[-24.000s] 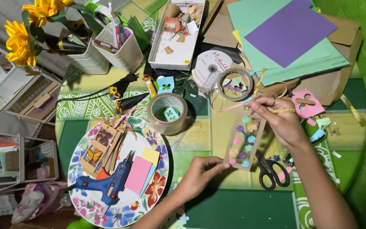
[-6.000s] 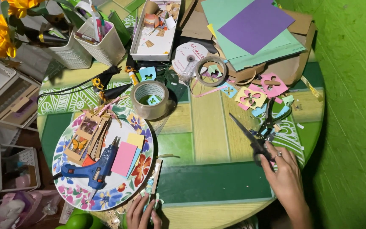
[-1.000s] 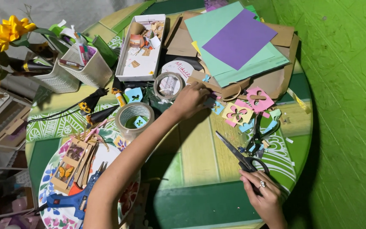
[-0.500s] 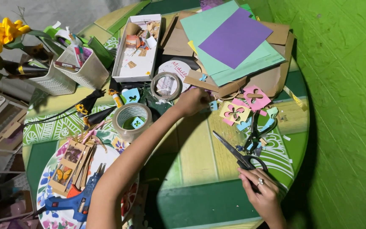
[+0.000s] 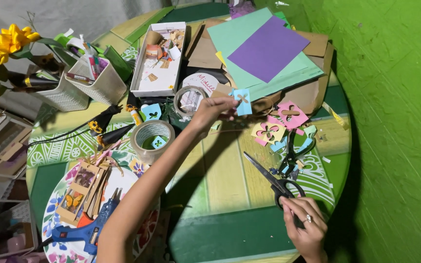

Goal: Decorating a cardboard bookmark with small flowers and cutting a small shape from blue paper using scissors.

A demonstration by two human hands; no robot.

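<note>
My left hand (image 5: 214, 109) reaches across the round table and pinches a small light-blue paper square (image 5: 242, 101) with a butterfly-shaped cutout, lifted just above the tabletop. Beside it lie more punched paper squares, one pink (image 5: 291, 114) and one yellow (image 5: 268, 131). My right hand (image 5: 306, 225) rests near the table's front edge with its fingers through the handles of black scissors (image 5: 271, 178), blades pointing up-left and slightly apart.
Green and purple paper sheets (image 5: 264, 51) lie on brown cardboard at the back. A white box of scraps (image 5: 159, 61), two tape rolls (image 5: 150, 139), a second pair of scissors (image 5: 291, 156), a floral plate (image 5: 137, 214) with a blue glue gun (image 5: 86, 233), white baskets (image 5: 96, 80) and yellow flowers (image 5: 3, 46) crowd the left.
My left hand picked the light-blue square from among the paper pieces and lifted it. My right hand with the scissors stayed near the front edge.
</note>
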